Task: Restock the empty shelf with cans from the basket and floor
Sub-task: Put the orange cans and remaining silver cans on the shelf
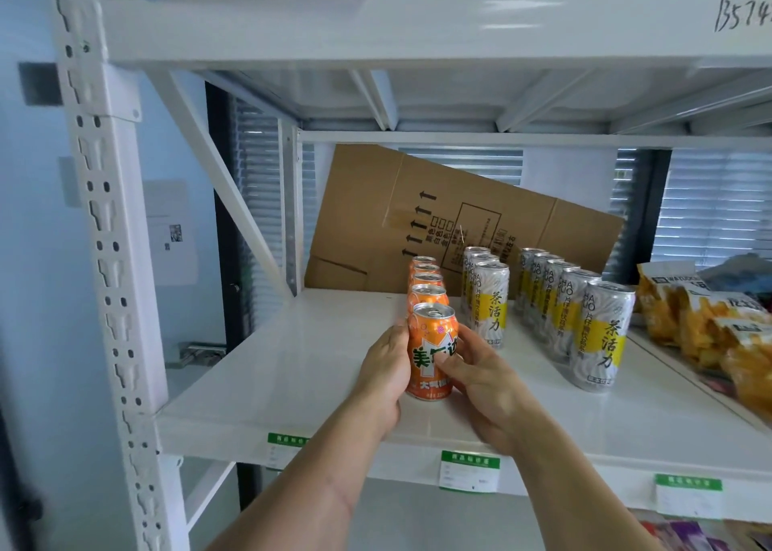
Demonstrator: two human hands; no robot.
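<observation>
An orange soda can (431,341) stands upright on the white shelf (292,375), at the front of a row of several orange cans (427,289). My left hand (386,373) grips its left side. My right hand (474,377) holds its right side, thumb across the label. To the right stand two rows of tall silver-and-yellow cans, a short row (488,300) and a longer one (585,320).
A flattened cardboard box (417,216) leans against the back of the shelf. Orange snack bags (710,325) lie on the right. Price labels (470,469) hang on the shelf's front edge. A white upright post (108,258) stands on the left, another shelf (417,24) overhead.
</observation>
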